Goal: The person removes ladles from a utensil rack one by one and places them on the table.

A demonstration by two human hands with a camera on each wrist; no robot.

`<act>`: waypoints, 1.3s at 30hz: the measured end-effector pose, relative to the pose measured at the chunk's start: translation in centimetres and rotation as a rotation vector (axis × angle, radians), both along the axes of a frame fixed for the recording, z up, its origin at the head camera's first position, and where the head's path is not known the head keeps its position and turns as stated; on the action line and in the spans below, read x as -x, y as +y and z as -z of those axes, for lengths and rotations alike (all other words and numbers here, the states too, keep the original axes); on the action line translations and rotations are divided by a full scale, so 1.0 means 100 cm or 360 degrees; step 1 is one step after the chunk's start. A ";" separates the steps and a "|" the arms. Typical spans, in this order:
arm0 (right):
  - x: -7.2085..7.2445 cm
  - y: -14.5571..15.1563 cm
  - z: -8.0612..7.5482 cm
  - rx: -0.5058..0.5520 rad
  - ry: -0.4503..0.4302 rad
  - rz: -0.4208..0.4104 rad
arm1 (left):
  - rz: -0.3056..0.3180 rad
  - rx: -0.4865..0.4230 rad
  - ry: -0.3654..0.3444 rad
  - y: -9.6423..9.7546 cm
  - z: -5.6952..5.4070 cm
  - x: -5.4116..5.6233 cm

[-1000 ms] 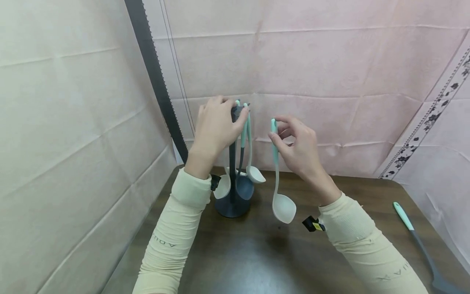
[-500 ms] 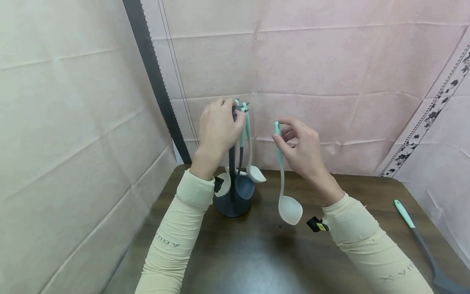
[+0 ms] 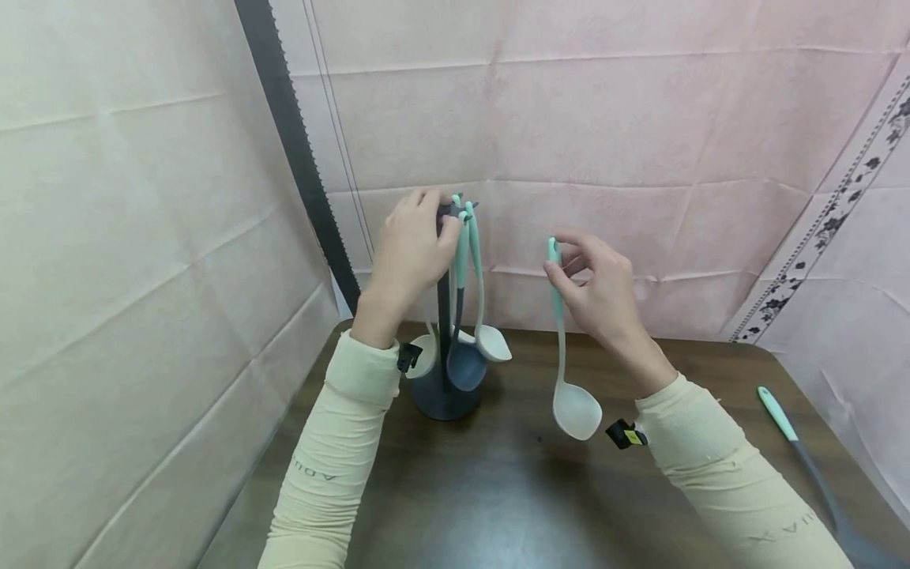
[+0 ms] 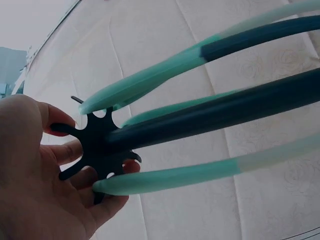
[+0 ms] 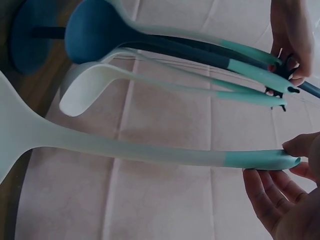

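Observation:
My right hand (image 3: 604,288) pinches the mint-green handle end of a white ladle (image 3: 577,411), which hangs upright, bowl down, above the table. To its left is a dark utensil stand (image 3: 446,403) with a round base and a post. In the left wrist view, the fingers of my left hand (image 4: 55,165) curl round the stand's hooked top (image 4: 97,142). Several mint-handled utensils hang there, including a dark blue ladle (image 3: 467,366) at the front and a white ladle (image 3: 493,343) at its right. Another white utensil (image 3: 423,356) is partly hidden behind my left wrist.
A dark blue utensil (image 3: 814,474) with a mint handle lies along the right side of the brown table (image 3: 498,490); my right sleeve overlaps its lower part. Cloth-covered walls (image 3: 604,126) stand behind the table and at both sides.
My right hand has carried the white ladle rightward and slightly down, away from the stand. My left hand stays at the stand's top, while the hanging utensils have shifted slightly left.

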State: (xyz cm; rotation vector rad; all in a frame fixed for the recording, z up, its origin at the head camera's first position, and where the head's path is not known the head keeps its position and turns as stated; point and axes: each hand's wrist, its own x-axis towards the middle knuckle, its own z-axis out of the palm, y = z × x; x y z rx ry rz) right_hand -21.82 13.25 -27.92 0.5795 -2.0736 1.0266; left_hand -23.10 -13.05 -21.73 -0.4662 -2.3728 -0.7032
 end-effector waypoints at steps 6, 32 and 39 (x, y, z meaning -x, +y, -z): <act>0.003 0.009 0.007 -0.0008 -0.0007 0.0054 | 0.0029 0.0041 0.0097 -0.002 0.002 0.004; 0.009 0.051 0.023 -0.0050 -0.0178 0.0176 | 0.0004 -0.0096 0.0214 0.002 0.011 0.009; 0.015 0.060 0.032 -0.0127 -0.0217 0.0195 | -0.0017 -0.0082 0.0166 0.001 0.010 0.008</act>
